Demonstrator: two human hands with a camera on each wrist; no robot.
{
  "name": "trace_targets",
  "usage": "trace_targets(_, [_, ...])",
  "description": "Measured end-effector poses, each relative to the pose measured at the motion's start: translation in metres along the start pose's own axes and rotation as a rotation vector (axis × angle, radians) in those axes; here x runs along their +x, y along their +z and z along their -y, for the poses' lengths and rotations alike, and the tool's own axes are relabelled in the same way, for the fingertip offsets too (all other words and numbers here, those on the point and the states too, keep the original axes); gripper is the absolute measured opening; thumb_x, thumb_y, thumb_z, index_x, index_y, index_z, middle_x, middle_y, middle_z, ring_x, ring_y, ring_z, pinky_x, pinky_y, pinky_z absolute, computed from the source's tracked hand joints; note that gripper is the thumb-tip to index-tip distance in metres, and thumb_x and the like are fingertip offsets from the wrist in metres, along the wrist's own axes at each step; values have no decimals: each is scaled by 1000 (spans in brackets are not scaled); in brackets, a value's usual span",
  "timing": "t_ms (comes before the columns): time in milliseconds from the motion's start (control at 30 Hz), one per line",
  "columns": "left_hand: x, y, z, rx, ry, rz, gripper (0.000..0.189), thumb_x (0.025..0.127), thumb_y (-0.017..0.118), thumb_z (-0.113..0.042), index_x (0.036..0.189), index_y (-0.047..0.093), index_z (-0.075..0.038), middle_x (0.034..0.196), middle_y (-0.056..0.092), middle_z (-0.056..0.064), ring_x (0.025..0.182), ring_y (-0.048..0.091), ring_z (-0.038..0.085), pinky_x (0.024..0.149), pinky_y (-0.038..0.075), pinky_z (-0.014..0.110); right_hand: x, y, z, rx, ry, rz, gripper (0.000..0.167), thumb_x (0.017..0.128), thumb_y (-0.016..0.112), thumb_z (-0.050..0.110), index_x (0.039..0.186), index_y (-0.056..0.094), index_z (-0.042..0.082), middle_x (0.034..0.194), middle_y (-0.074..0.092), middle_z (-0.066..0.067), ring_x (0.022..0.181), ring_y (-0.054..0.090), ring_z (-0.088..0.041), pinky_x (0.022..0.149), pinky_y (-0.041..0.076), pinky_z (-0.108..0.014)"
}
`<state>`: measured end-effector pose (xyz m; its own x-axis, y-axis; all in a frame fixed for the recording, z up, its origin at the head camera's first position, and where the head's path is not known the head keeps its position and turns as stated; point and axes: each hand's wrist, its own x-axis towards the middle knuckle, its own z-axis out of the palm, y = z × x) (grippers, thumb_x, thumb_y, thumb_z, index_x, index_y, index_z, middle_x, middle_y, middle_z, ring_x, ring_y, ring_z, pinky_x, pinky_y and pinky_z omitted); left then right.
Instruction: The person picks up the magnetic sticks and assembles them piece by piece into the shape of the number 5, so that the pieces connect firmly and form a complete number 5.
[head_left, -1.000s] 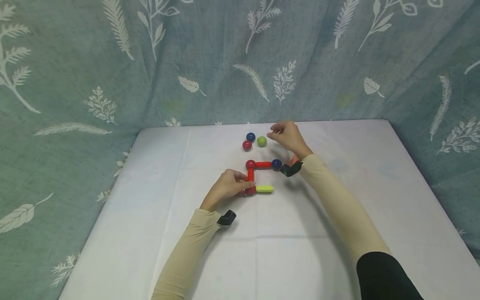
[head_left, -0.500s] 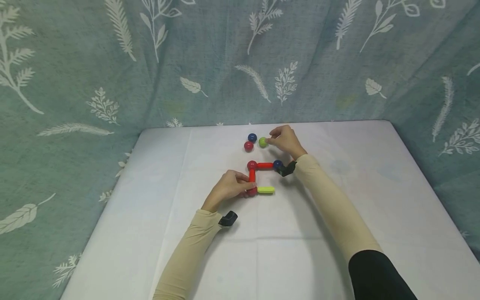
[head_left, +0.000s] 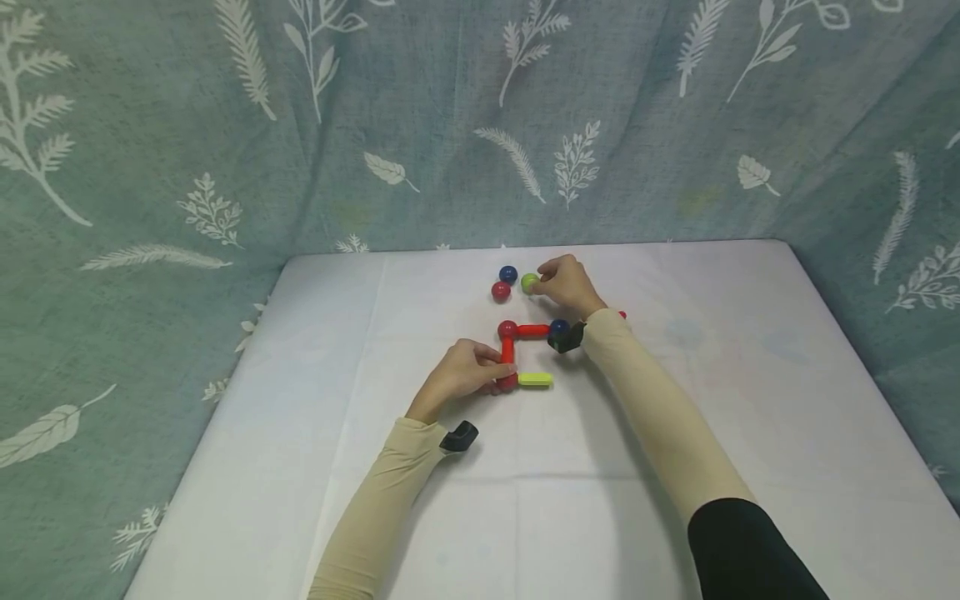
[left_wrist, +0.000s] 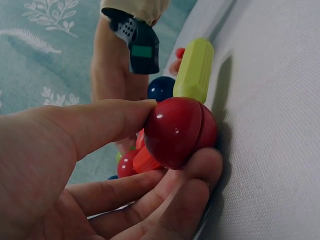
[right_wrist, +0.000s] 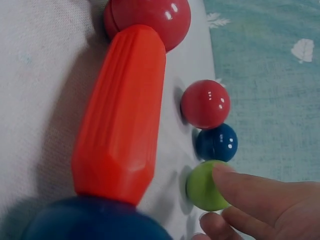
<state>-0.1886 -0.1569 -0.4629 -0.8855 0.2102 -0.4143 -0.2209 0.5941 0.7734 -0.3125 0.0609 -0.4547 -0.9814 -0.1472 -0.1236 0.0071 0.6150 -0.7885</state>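
My left hand point(head_left: 461, 375) pinches the red ball point(left_wrist: 175, 130) at the near corner of a joined ball-and-rod toy. From that ball a yellow-green rod point(head_left: 536, 380) sticks out to the right. An upright red rod point(head_left: 507, 348) links it to a farther red ball point(head_left: 507, 328). Another red rod point(right_wrist: 120, 115) runs right from there to a blue ball point(right_wrist: 95, 222), partly covered by the right wrist camera in the head view. At the back, my right hand point(head_left: 567, 283) holds a loose green ball point(right_wrist: 202, 187) between thumb and fingers, low over the cloth.
Left of the green ball lie a loose red ball point(head_left: 501, 291) and a loose blue ball point(head_left: 508, 273), close together. A small red piece point(head_left: 622, 315) peeks out behind the right sleeve. The white-covered table point(head_left: 637, 533) ends at a leaf-patterned curtain point(head_left: 435, 125).
My right hand has come down and left to the green ball and now grips it. The left hand keeps its hold on the near red ball.
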Motion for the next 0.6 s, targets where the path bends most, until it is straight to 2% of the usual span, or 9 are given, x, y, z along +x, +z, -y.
trace_targets(267, [1,2,0,1,0,-7,42,88,83,-32,117,73,-3,84,78,6,69,73,15,66,59,26,-2,4,1,18,18,5,47,92,78,22,131,68,-2,126,71,-20,116,65,-33,105,52,-47])
trace_targets(600, [-1,-1,-1,12,3,-1,46,89,82,-34,120,71,-2,85,78,6,70,73,15,65,57,25,-3,0,0,1,0,9,44,93,77,22,127,69,-4,124,72,-20,115,67,-34,106,52,-47])
